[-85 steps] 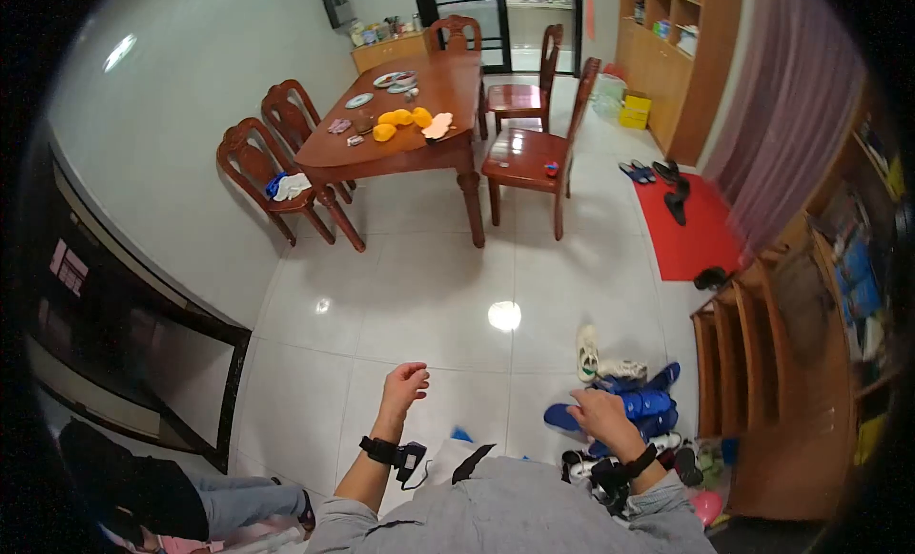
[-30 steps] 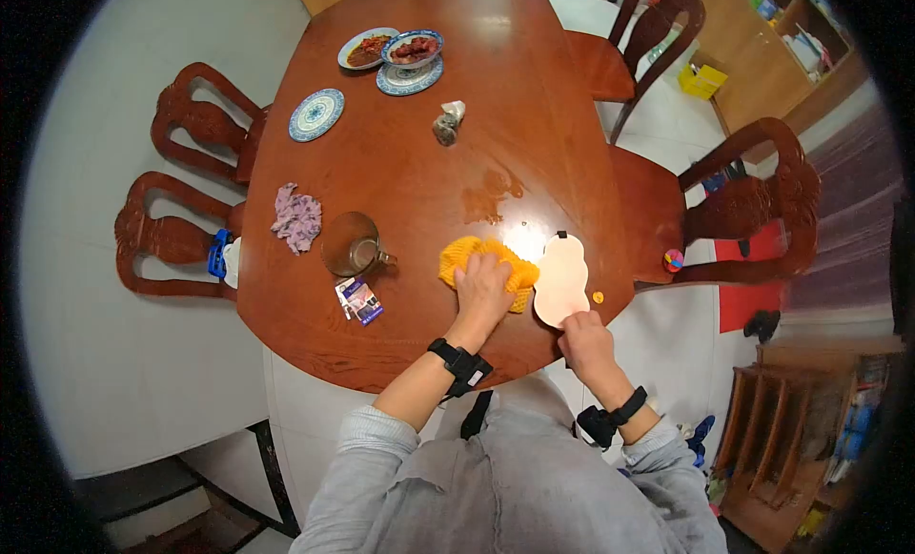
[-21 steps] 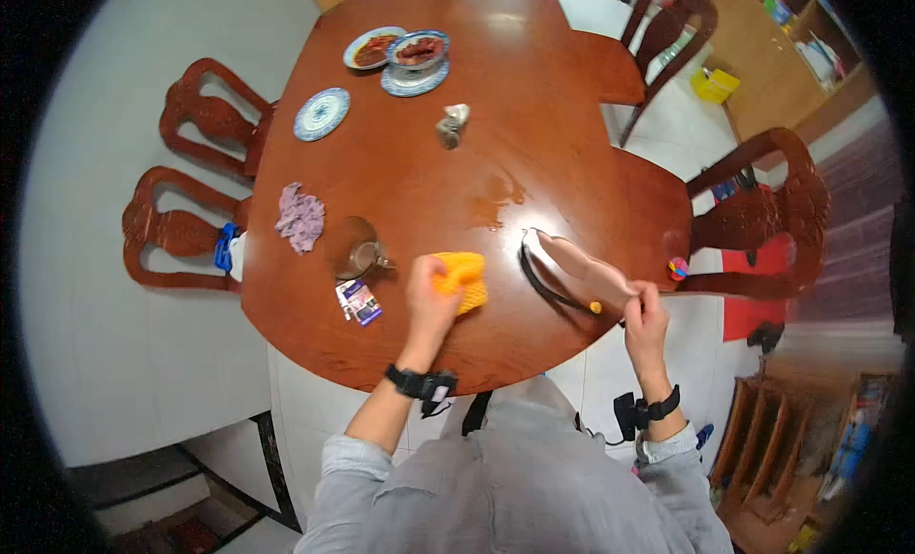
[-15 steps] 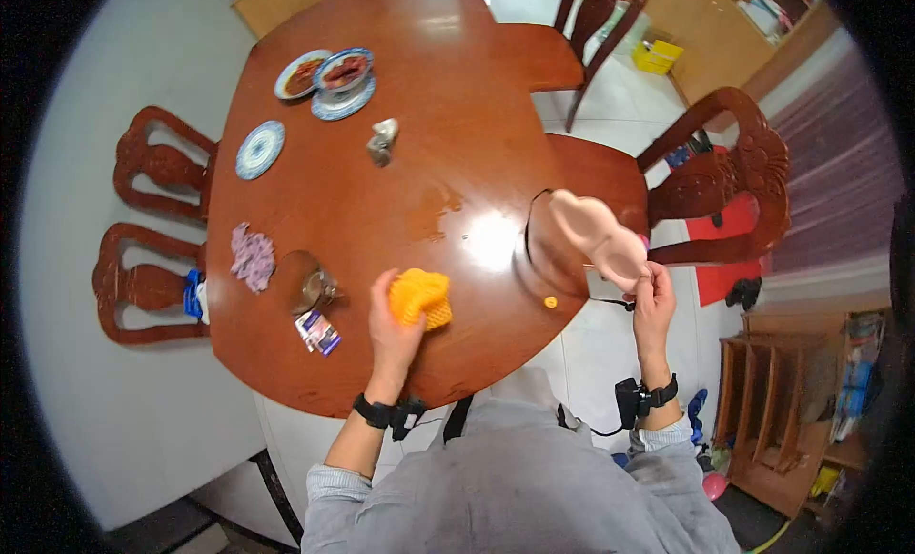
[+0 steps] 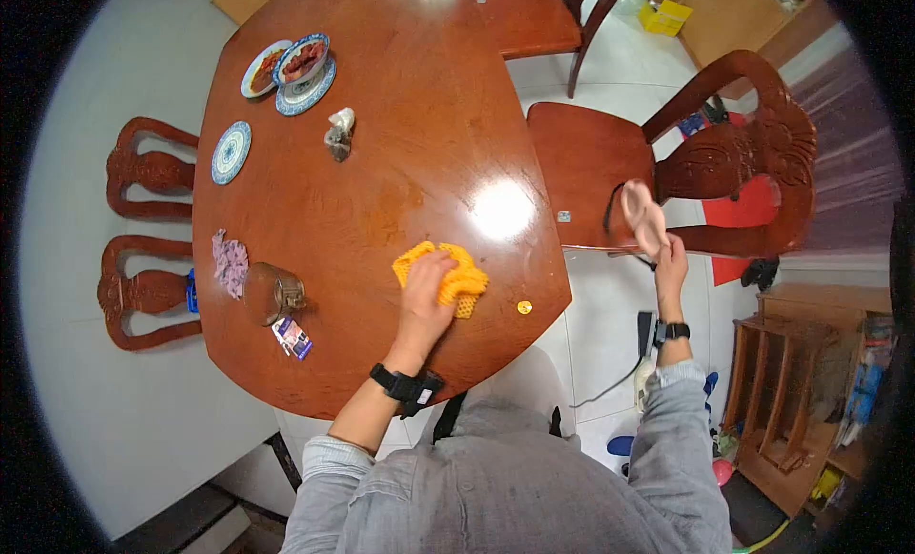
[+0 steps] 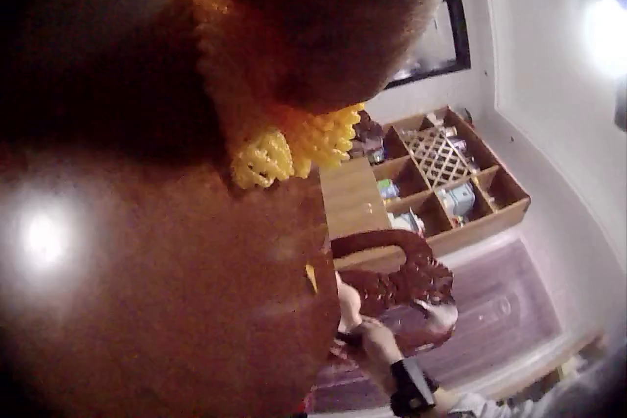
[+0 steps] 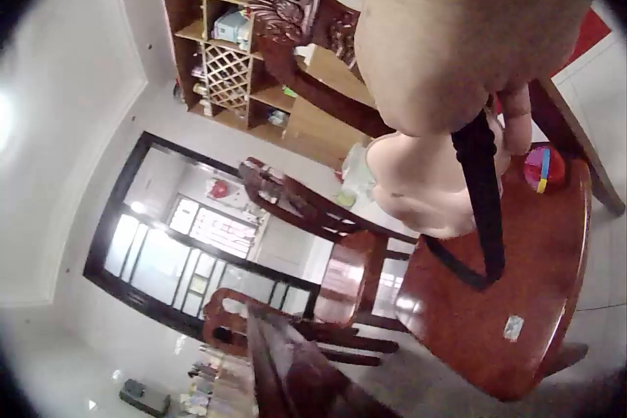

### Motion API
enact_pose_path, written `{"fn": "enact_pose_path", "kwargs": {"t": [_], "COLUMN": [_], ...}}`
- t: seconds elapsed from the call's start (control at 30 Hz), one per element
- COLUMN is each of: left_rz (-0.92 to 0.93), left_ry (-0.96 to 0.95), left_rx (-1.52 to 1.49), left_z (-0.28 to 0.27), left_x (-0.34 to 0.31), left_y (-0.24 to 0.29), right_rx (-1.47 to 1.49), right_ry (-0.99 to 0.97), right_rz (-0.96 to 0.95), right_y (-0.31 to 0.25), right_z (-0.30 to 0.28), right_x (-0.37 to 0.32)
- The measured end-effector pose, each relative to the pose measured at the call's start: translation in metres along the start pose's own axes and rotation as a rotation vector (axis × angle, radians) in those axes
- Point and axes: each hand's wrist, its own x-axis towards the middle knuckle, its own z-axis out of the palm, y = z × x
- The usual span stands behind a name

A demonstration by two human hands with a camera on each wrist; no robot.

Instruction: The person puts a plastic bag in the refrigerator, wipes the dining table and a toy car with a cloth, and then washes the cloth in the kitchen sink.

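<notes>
On the table (image 5: 381, 363), near its front edge, my left hand (image 5: 423, 304) grips a bunch of yellow foam netting (image 5: 466, 279), which spreads out beyond the fingers. The left wrist view shows the ribbed ends of the netting lying close over the wood. Out past the table's right edge, my right hand (image 5: 671, 268) holds one end of a pale pink, lobed moulded pad (image 5: 643, 220) with hollows in it. Its black strap (image 7: 478, 178) hangs in a loop in the right wrist view. The pad is above the wooden chair (image 5: 596, 163).
A small yellow round piece (image 5: 524, 307) lies near the table edge. At the left are a glass mug (image 5: 272, 295), cards (image 5: 292, 338) and a crumpled purple cloth (image 5: 230, 263). Food dishes (image 5: 303, 60), a blue-patterned plate (image 5: 232, 153) and a knotted bag (image 5: 338, 134) stand farther back.
From a distance I have come up to the table. My right hand has lifted the pink pad off the table and carried it right over the chair; my left hand has lifted the netting and lowered it.
</notes>
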Motion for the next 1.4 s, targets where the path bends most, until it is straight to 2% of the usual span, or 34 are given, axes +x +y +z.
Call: {"fn": "enact_pose_path", "kwargs": {"t": [0.03, 0.1, 0.13, 0.17, 0.23, 0.27, 0.37, 0.43, 0.47, 0.5, 0.53, 0.57, 0.6, 0.67, 0.7, 0.77, 0.8, 0.9, 0.93, 1.0, 1.1, 1.17, 1.27, 1.3, 1.4], "left_rz": [-0.093, -0.16, -0.058, 0.047, 0.124, 0.12, 0.193, 0.202, 0.179, 0.155, 0.109, 0.113, -0.072, -0.437, -0.435, -0.553, -0.555, -0.763, -0.761, -0.856, -0.933, -0.969, -1.014, -1.024, -1.058], "left_ry": [0.051, 0.043, 0.016, -0.004, -0.22, -0.379, -0.465, -0.436, -0.377, -0.317, -0.228, -0.229, -0.148, -0.029, -0.023, 0.096, 0.105, 0.275, 0.285, 0.404, 0.503, 0.511, 0.476, 0.438, 0.495], "left_rx": [-0.013, 0.004, -0.011, -0.032, -0.025, 0.026, 0.139, 0.118, 0.022, -0.073, -0.114, -0.114, -0.257, -0.527, -0.53, -0.662, -0.663, -0.913, -0.924, -1.233, -1.375, -1.436, -1.586, -1.673, -1.612], "left_z": [-0.004, -0.012, -0.01, -0.007, 0.005, 0.014, 0.033, 0.033, 0.037, 0.037, 0.03, 0.024, 0.019, 0.004, -0.003, -0.017, -0.019, -0.021, -0.024, -0.025, -0.028, -0.031, -0.031, -0.031, -0.032], "left_x": [0.001, -0.001, -0.003, -0.004, -0.007, -0.004, 0.001, 0.002, -0.005, -0.011, -0.011, -0.014, -0.018, -0.022, -0.024, -0.03, -0.034, -0.044, -0.047, -0.052, -0.058, -0.063, -0.072, -0.074, -0.077], "left_y": [0.001, 0.015, 0.024, 0.034, 0.059, 0.069, 0.073, 0.063, 0.048, 0.039, 0.038, 0.035, 0.032, 0.031, 0.026, 0.018, 0.015, 0.007, 0.007, 0.006, 0.004, 0.002, -0.007, -0.01, -0.011], "right_rx": [0.004, -0.138, -0.217, -0.139, -0.048, -0.048, -0.018, -0.021, 0.022, 0.02, 0.043, 0.068, 0.068, 0.01, 0.007, -0.238, -0.241, -0.32, -0.329, -0.4, -0.479, -0.491, -0.49, -0.491, -0.532], "right_ry": [-0.024, -0.063, -0.053, -0.062, -0.269, -0.276, -0.339, -0.327, -0.351, -0.353, -0.392, -0.43, -0.426, -0.411, -0.411, -0.418, -0.368, -0.409, -0.409, -0.353, -0.375, -0.422, -0.524, -0.525, -0.523], "right_rz": [0.005, -0.092, -0.165, -0.205, -0.027, -0.032, -0.143, -0.309, -0.209, -0.214, -0.29, -0.363, -0.362, -0.663, -0.669, -0.662, -0.703, -0.768, -0.779, -0.916, -1.008, -1.009, -0.797, -0.806, -0.837], "right_y": [0.009, 0.013, 0.024, 0.032, -0.015, -0.017, -0.027, -0.066, -0.093, -0.104, -0.113, -0.119, -0.123, -0.131, -0.136, -0.146, -0.141, -0.134, -0.136, -0.135, -0.135, -0.136, -0.149, -0.15, -0.153], "right_z": [0.009, 0.025, 0.036, 0.046, 0.042, 0.045, 0.047, 0.034, 0.025, 0.021, 0.018, 0.019, 0.025, 0.038, 0.044, 0.051, 0.058, 0.061, 0.062, 0.067, 0.068, 0.065, 0.065, 0.068, 0.073], "right_x": [0.013, 0.026, 0.028, 0.022, -0.011, -0.023, -0.054, -0.073, -0.084, -0.094, -0.104, -0.114, -0.123, -0.139, -0.145, -0.156, -0.157, -0.156, -0.155, -0.15, -0.145, -0.142, -0.139, -0.138, -0.141]}}
